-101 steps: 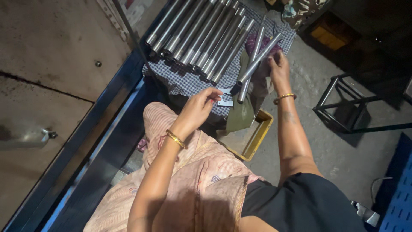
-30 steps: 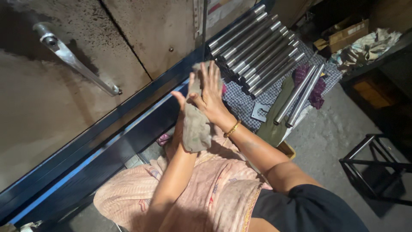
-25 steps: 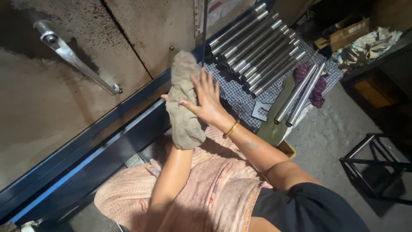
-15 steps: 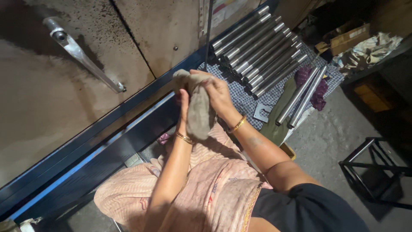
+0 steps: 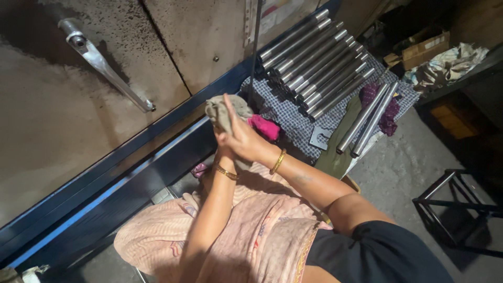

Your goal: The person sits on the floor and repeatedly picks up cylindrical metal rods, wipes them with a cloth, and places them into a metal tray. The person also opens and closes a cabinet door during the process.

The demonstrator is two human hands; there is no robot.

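Rag [image 5: 226, 111] bunched btwn both hands, left hand [image 5: 222, 152] mostly hidden behind right hand [image 5: 242, 141].

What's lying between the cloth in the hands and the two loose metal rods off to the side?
In the head view, between the grey cloth and the two loose rods lie a pink rag and a small flat metal bracket, on the checked cloth.

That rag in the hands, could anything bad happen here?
Maybe. The rag is squeezed between the left hand and right hand, right beside the stacked metal rods; a loose end might snag one and roll it. Two more rods lie near the checked cloth's edge and could slip off toward the floor.
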